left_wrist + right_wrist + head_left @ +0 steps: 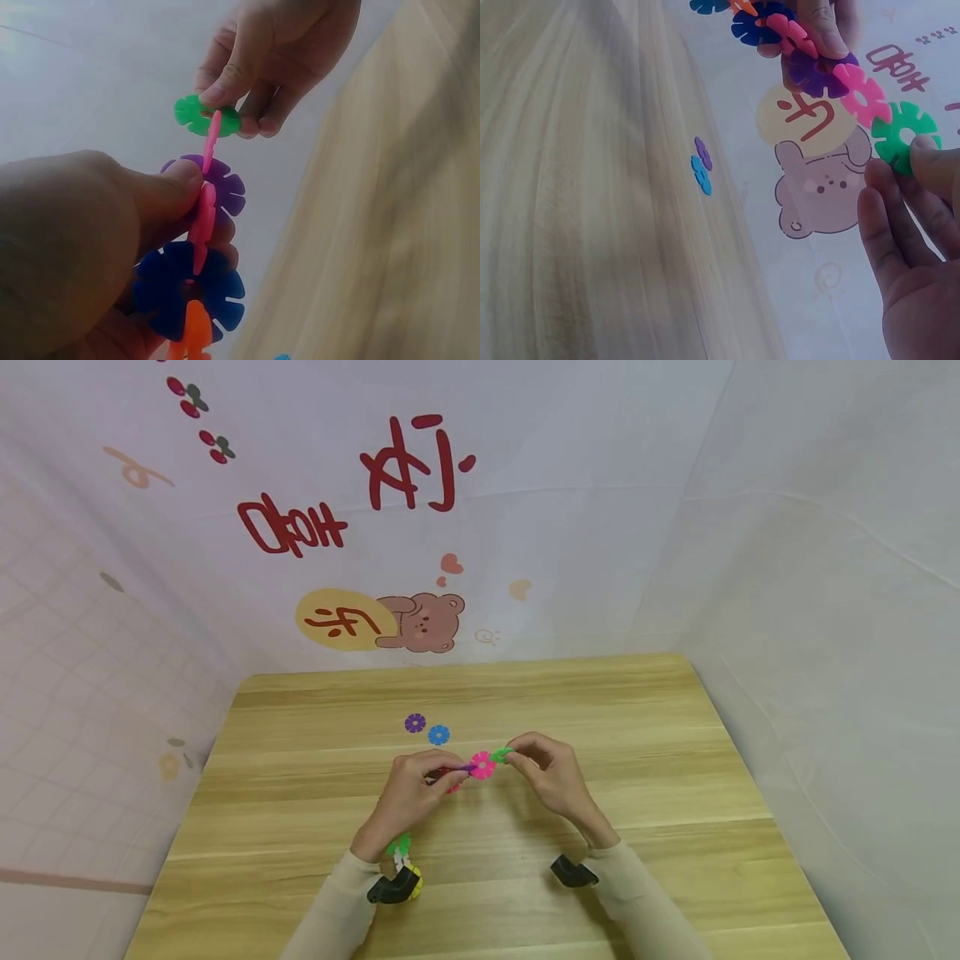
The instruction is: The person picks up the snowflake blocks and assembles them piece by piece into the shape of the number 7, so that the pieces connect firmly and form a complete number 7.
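Note:
A chain of notched plastic snowflake discs runs between the two hands above the table. My left hand (pixel 420 789) pinches a purple disc (pixel 229 196) between thumb and fingers. My right hand (pixel 551 772) pinches the green disc (pixel 904 135) at the chain's end. Between these two sits a pink disc (pixel 482 765), slotted into both. Beyond the purple one, in the left wrist view, follow another pink disc (pixel 202 225), a dark blue disc (pixel 161 292) and an orange disc (pixel 193 330). Lower chain pieces, green (pixel 401 843) and yellow (pixel 416 883), show beside the left forearm, partly hidden by it.
Two loose discs, one purple (pixel 415 722) and one blue (pixel 438 735), lie on the wooden table (pixel 600 702) beyond the hands. A white printed curtain (pixel 570 527) hangs along the table's back and sides. Black wrist mounts (pixel 573 872) sit on both forearms.

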A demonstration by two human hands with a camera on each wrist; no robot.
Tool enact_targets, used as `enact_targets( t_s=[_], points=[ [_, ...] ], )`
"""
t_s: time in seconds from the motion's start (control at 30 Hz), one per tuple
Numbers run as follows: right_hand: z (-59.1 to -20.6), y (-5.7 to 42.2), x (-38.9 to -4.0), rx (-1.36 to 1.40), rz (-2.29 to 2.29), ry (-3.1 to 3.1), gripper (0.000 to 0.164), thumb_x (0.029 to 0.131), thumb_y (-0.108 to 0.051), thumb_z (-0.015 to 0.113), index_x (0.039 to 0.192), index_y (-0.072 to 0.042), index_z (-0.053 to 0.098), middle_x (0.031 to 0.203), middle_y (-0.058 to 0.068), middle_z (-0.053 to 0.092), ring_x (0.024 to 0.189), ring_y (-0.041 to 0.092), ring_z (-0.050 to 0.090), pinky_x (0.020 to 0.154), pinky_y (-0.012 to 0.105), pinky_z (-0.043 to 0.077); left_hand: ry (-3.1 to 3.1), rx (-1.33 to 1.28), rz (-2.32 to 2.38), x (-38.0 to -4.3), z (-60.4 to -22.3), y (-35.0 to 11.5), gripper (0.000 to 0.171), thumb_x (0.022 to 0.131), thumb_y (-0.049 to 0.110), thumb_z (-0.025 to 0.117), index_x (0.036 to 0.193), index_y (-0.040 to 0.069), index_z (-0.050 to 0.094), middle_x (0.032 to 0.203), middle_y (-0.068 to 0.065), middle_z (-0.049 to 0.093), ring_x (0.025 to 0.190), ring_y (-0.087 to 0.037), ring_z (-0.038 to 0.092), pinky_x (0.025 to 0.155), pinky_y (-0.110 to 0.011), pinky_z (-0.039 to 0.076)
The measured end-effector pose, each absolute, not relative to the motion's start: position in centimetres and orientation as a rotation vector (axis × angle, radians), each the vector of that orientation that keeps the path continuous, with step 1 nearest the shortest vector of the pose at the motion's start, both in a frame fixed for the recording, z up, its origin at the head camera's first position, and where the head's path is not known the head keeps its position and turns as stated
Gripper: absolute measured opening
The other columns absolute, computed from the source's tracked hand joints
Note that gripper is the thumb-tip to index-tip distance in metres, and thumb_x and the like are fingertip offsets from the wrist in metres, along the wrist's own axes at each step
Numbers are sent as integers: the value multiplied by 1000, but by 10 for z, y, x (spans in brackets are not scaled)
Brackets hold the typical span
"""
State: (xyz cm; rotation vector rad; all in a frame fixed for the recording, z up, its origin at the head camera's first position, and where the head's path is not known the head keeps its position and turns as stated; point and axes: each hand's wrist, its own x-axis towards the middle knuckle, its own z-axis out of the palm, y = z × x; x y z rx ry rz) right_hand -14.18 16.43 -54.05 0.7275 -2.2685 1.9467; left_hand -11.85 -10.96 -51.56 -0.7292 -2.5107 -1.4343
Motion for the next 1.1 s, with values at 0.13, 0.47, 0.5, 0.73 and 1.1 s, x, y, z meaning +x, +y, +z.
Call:
enact_targets(
  t_s=[0.13,0.47,0.5,0.73,1.1],
  points=[
    [-541,165,-142,757,1943,-2270,9,106,7,71,112,2,76,109,25,79,106,3,77,97,22,67,-2525,-738,-1425,-119,-516,-109,8,99,6,87,106,9,89,108,-6,88,87,-12,82,77,-23,68],
    [-543,167,-142,810,1943,-2252,9,106,9,70,109,2,76,102,25,80,93,17,81,88,29,70,-2481,-785,-1401,-121,-519,-105,8,100,8,86,106,11,89,106,-4,88,87,-10,81,76,-22,68],
    [-542,167,-142,812,1942,-2246,9,106,9,70,108,2,76,101,25,79,92,16,81,87,29,71,-2469,-799,-1400,-121,-519,-105,7,100,7,86,105,11,88,104,-3,87,85,-9,79,75,-21,67],
    [-539,164,-138,829,1948,-2162,11,104,16,66,102,7,70,94,27,77,90,7,79,87,29,71,-2422,-857,-1428,-121,-516,-99,6,102,4,82,101,9,84,98,-2,82,78,-4,65,67,-20,58],
    [-540,158,-135,775,1948,-2104,26,113,-11,69,102,12,65,91,26,73,88,6,78,89,24,68,-2335,-813,-1509,-117,-511,-89,8,103,0,80,97,6,82,97,-7,81,77,-15,70,67,-24,62]
  ],
)
